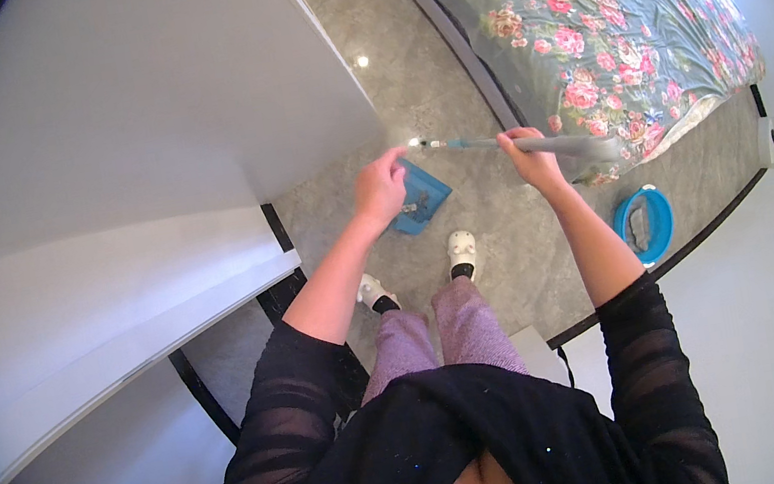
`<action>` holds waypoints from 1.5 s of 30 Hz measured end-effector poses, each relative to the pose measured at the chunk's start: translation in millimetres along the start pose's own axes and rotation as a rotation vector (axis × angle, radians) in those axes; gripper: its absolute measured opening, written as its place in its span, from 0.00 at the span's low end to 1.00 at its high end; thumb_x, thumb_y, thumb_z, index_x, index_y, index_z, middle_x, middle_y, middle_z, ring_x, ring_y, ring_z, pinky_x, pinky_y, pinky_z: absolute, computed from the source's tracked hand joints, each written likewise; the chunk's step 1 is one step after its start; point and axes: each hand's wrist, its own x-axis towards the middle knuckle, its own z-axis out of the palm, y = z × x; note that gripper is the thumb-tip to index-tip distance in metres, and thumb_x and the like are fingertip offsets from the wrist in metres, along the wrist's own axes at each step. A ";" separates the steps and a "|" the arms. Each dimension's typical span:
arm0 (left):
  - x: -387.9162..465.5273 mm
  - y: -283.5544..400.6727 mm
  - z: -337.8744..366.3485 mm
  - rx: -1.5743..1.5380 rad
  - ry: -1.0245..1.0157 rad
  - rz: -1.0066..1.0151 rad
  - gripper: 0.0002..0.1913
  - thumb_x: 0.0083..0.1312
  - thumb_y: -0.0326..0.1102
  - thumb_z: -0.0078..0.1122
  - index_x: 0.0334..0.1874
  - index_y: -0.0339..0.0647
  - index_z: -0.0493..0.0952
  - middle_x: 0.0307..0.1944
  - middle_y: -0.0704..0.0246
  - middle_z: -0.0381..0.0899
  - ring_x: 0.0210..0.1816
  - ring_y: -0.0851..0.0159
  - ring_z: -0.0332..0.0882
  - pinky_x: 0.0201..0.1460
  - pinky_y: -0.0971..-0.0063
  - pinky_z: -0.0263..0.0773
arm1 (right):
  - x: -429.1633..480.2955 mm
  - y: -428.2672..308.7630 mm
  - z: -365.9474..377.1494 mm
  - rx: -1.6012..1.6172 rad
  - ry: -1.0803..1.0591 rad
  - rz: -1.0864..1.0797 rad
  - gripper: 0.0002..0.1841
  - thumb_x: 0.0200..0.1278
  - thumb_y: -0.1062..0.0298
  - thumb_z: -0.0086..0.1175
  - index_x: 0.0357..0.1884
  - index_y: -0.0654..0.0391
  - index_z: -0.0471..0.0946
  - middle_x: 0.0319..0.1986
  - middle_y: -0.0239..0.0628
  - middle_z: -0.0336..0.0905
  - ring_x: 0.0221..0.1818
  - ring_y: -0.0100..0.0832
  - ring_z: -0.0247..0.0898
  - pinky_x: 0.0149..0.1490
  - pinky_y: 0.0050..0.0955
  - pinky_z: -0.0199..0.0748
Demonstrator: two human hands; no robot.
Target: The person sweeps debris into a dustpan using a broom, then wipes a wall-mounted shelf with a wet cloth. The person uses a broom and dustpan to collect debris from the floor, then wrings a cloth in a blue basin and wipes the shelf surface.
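My right hand (534,162) grips a long grey pole (569,146) with a pale blue section near its far end. Held nearly level, the pole blurs at its right end, and its narrow tip reaches toward my other hand. My left hand (379,194) hovers with index finger and thumb apart, nothing visible between them; the remaining fingers are partly hidden. Below it on the floor lies a blue dustpan (434,193) holding grey dust and bits of debris. My left hand covers part of the dustpan, so its handle does not show.
A bed with a floral cover (576,45) stands ahead to the right. Large white panels (146,113) rise on my left. By the right wall, a blue basin (667,224) contains a grey cloth (639,228). My white clogs (462,249) stand on the grey floor (510,253).
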 end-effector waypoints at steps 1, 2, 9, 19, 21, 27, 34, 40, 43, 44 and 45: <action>-6.8 -2.3 1.7 -0.092 0.064 0.099 0.27 0.65 0.23 0.54 0.68 0.46 0.68 0.54 0.59 0.80 0.50 0.58 0.82 0.62 0.69 0.72 | -5.8 4.1 4.7 -0.001 -0.046 -0.009 0.18 0.65 0.52 0.58 0.36 0.59 0.83 0.33 0.48 0.82 0.42 0.50 0.77 0.48 0.41 0.74; -5.9 -4.4 2.9 -0.243 0.027 0.075 0.26 0.66 0.23 0.53 0.68 0.44 0.68 0.55 0.59 0.79 0.51 0.59 0.81 0.62 0.69 0.72 | -14.2 8.2 8.1 0.000 -0.096 -0.013 0.17 0.65 0.52 0.58 0.36 0.59 0.83 0.33 0.48 0.82 0.41 0.50 0.77 0.48 0.41 0.75; -4.2 -20.4 -5.7 -0.921 -0.089 -0.209 0.21 0.69 0.21 0.46 0.65 0.34 0.68 0.55 0.55 0.78 0.55 0.61 0.78 0.59 0.71 0.74 | -65.5 9.7 16.9 0.033 -0.170 -0.057 0.11 0.60 0.61 0.62 0.36 0.61 0.82 0.34 0.51 0.81 0.38 0.52 0.78 0.44 0.41 0.76; -26.9 -18.4 -23.8 -0.520 0.122 0.083 0.27 0.64 0.24 0.54 0.68 0.46 0.69 0.50 0.66 0.78 0.58 0.62 0.75 0.61 0.70 0.73 | -54.5 -16.2 -26.3 0.112 -0.148 0.123 0.12 0.69 0.64 0.56 0.39 0.64 0.81 0.27 0.43 0.83 0.34 0.37 0.83 0.40 0.30 0.77; -39.1 -19.9 -26.1 -0.336 0.133 0.201 0.30 0.59 0.26 0.59 0.67 0.45 0.70 0.55 0.60 0.77 0.63 0.57 0.72 0.64 0.66 0.69 | -51.1 -21.2 -32.8 0.230 -0.137 0.235 0.13 0.70 0.64 0.55 0.39 0.65 0.80 0.27 0.42 0.83 0.35 0.35 0.83 0.41 0.29 0.77; -62.9 -23.6 -30.7 -0.019 0.045 0.144 0.27 0.58 0.32 0.62 0.63 0.41 0.72 0.59 0.57 0.75 0.59 0.49 0.74 0.61 0.62 0.71 | -32.0 -30.9 -22.2 0.213 -0.106 -0.186 0.06 0.63 0.72 0.59 0.36 0.64 0.81 0.38 0.52 0.83 0.46 0.51 0.81 0.51 0.37 0.77; -70.4 -25.5 -27.8 0.139 0.027 0.155 0.28 0.60 0.32 0.62 0.65 0.42 0.70 0.65 0.57 0.72 0.65 0.49 0.70 0.65 0.60 0.68 | 25.9 -47.8 15.3 0.224 -0.057 -0.209 0.06 0.63 0.73 0.57 0.38 0.65 0.80 0.40 0.54 0.82 0.43 0.51 0.80 0.49 0.38 0.78; -57.7 -26.1 -23.9 0.218 0.002 0.099 0.28 0.61 0.33 0.62 0.66 0.42 0.69 0.67 0.56 0.69 0.67 0.48 0.67 0.67 0.59 0.66 | 115.1 -46.8 76.5 0.273 0.041 -0.312 0.07 0.62 0.71 0.59 0.37 0.64 0.81 0.42 0.53 0.82 0.43 0.51 0.80 0.48 0.37 0.78; -51.4 -26.5 -26.7 0.211 0.056 0.138 0.29 0.60 0.32 0.63 0.65 0.38 0.68 0.66 0.58 0.69 0.68 0.49 0.65 0.70 0.57 0.64 | 167.6 -34.7 127.3 0.304 0.122 -0.318 0.07 0.62 0.70 0.60 0.37 0.64 0.81 0.42 0.54 0.82 0.44 0.51 0.80 0.48 0.37 0.79; -51.1 -27.0 -28.0 0.214 0.076 0.142 0.29 0.60 0.32 0.63 0.65 0.37 0.69 0.65 0.58 0.69 0.68 0.49 0.65 0.70 0.57 0.63 | 184.5 -28.7 144.4 0.305 0.134 -0.320 0.07 0.61 0.69 0.61 0.37 0.62 0.82 0.42 0.54 0.82 0.45 0.52 0.80 0.49 0.38 0.79; -52.5 -27.5 -30.2 0.217 0.088 0.129 0.29 0.60 0.32 0.63 0.65 0.37 0.69 0.65 0.57 0.70 0.68 0.49 0.65 0.71 0.57 0.62 | 200.9 -23.1 163.3 0.296 0.147 -0.308 0.07 0.61 0.69 0.61 0.37 0.62 0.82 0.43 0.55 0.82 0.45 0.52 0.80 0.49 0.38 0.79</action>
